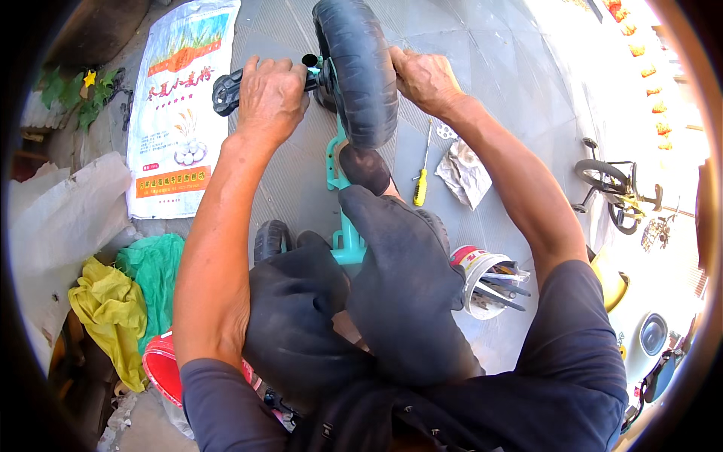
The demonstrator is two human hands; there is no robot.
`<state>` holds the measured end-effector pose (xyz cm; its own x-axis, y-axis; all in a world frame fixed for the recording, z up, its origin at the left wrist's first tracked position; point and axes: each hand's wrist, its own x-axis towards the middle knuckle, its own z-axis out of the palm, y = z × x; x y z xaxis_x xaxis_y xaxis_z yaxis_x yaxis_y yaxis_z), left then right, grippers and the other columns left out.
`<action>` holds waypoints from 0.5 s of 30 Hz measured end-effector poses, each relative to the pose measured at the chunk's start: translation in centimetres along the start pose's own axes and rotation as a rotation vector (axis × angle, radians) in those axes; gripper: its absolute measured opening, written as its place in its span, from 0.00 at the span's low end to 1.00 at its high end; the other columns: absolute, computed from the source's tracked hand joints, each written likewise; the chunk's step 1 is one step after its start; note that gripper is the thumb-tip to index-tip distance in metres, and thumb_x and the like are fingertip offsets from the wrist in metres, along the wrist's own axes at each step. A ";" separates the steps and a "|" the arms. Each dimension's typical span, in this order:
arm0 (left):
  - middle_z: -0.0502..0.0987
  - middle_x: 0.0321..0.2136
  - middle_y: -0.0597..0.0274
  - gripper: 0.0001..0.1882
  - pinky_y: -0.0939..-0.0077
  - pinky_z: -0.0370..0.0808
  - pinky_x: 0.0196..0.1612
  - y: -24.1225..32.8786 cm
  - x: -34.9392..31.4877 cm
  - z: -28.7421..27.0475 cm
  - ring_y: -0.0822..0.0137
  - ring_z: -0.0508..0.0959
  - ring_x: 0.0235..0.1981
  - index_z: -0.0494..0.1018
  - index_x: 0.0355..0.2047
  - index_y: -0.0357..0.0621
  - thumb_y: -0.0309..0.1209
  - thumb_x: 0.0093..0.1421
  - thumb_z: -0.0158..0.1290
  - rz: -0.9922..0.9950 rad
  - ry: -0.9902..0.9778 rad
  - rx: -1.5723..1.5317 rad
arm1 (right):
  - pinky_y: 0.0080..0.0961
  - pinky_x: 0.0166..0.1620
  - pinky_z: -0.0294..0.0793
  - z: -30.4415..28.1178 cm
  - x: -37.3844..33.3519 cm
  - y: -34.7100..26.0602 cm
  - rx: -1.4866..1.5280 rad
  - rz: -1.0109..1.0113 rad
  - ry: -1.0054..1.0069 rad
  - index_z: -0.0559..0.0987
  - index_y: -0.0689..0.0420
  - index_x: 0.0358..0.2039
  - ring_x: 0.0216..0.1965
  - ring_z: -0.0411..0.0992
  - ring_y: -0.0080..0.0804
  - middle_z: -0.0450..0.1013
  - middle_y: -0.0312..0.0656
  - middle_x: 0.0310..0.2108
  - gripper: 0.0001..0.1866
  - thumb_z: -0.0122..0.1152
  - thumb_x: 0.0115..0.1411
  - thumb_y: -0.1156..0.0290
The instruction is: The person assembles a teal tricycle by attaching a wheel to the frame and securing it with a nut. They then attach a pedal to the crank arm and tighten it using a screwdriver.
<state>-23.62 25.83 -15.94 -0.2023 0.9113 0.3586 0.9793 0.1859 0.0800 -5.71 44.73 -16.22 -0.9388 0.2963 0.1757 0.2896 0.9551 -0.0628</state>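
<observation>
Grips the black pedal [227, 93] with the left hand [273, 99] and curls the right hand [428, 79] by the black wheel [361, 79], with any hold there hidden, apparently to steady the wheel from both sides beyond the turquoise frame [347, 239] between the legs [403, 271].

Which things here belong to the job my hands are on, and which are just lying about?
Likely part of the job:
- black wheel, right hand at its side
- black pedal, gripped by left hand
- teal frame
- perhaps yellow-handled screwdriver and tool bucket

Seemingly just lying about:
- printed white sack
- yellow cloth
- green cloth
- small bike
</observation>
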 end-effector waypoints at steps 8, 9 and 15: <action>0.74 0.27 0.55 0.14 0.64 0.70 0.42 -0.8 0.2 -1.0 0.57 0.73 0.33 0.77 0.36 0.39 0.25 0.47 0.62 0.049 -0.094 -0.039 | 0.38 0.28 0.74 -0.6 0.7 0.9 -0.032 -0.086 -0.042 0.71 0.59 0.33 0.25 0.75 0.47 0.75 0.47 0.23 0.14 0.60 0.57 0.60; 0.74 0.27 0.55 0.14 0.64 0.70 0.41 -0.8 0.2 -1.2 0.57 0.73 0.33 0.77 0.36 0.39 0.25 0.47 0.62 0.051 -0.107 -0.052 | 0.38 0.28 0.74 -0.5 0.8 0.9 -0.032 -0.087 -0.042 0.71 0.59 0.32 0.25 0.75 0.47 0.74 0.47 0.22 0.14 0.60 0.57 0.61; 0.73 0.27 0.55 0.14 0.63 0.71 0.41 -1.4 1.9 -3.4 0.55 0.73 0.33 0.76 0.36 0.39 0.24 0.47 0.61 0.145 -0.122 0.009 | 0.38 0.28 0.74 0.0 0.5 1.4 0.099 -0.110 0.052 0.72 0.59 0.31 0.24 0.75 0.48 0.73 0.49 0.19 0.13 0.60 0.56 0.62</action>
<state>-25.38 26.08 -12.20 -0.0575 0.9663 0.2508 0.9983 0.0524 0.0268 -5.74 46.25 -16.27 -0.9523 0.1920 0.2373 0.1629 0.9771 -0.1367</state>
